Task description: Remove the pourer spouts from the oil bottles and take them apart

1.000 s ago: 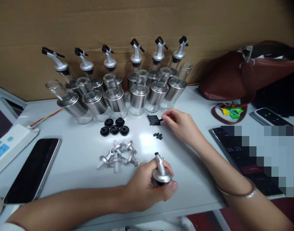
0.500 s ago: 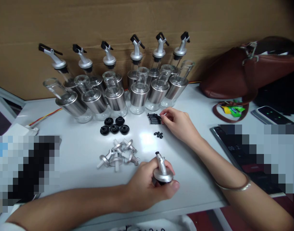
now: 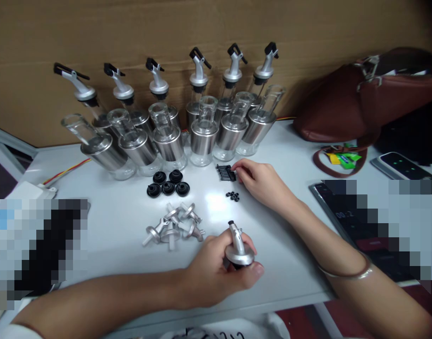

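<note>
My left hand (image 3: 216, 270) is closed around a silver bottle pourer (image 3: 240, 253), which stands upright with a small black cap on its spout and black under its collar. Farther off, my right hand (image 3: 260, 181) pinches the near end of a black lever at the right side of a small pile of black levers (image 3: 225, 173). Just below that pile lie several tiny black caps (image 3: 232, 196). Left of them are several black round stoppers (image 3: 168, 187). Loose silver pourer spouts (image 3: 171, 234) with white tubes lie close to my left hand.
Glass bottles with steel sleeves (image 3: 203, 139) stand in two rows at the back; the rear ones carry pourers (image 3: 198, 77). A brown bag (image 3: 336, 108) and a phone (image 3: 338, 212) are at the right. Another dark device (image 3: 42, 254) lies at the left.
My right fingers have closed in on the levers, and a lever at the pile's right side has shifted slightly. My left hand keeps the pourer in place. The view has tilted a little.
</note>
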{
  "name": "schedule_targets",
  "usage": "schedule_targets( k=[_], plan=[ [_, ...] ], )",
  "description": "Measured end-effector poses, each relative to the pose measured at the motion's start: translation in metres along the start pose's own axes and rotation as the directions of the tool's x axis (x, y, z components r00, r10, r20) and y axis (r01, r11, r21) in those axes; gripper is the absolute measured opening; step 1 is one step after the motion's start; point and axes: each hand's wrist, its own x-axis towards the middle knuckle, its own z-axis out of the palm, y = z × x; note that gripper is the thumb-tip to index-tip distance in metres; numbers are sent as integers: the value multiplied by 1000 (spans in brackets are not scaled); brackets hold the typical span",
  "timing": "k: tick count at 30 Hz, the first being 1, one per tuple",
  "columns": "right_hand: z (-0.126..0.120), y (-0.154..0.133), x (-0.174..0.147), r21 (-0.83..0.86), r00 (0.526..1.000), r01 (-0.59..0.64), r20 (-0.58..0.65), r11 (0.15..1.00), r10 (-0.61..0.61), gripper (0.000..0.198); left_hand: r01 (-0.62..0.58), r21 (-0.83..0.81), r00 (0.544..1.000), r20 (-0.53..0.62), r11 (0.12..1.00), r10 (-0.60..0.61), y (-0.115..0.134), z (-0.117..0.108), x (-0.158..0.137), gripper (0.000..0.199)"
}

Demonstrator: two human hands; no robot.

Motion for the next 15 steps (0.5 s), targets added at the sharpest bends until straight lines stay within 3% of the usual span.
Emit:
schedule_targets(
  k=[6,15],
  plan=[
    [-11,4,-3,-76,996,56,78,996,-50,13,1,-27,1000,-7,1000,-1,-2,0,0,25],
    [0,5,-3,-109,996,46,81,993,-37,16,-21,-6,1000,6,1000,21,-4,-1,0,25]
  ],
)
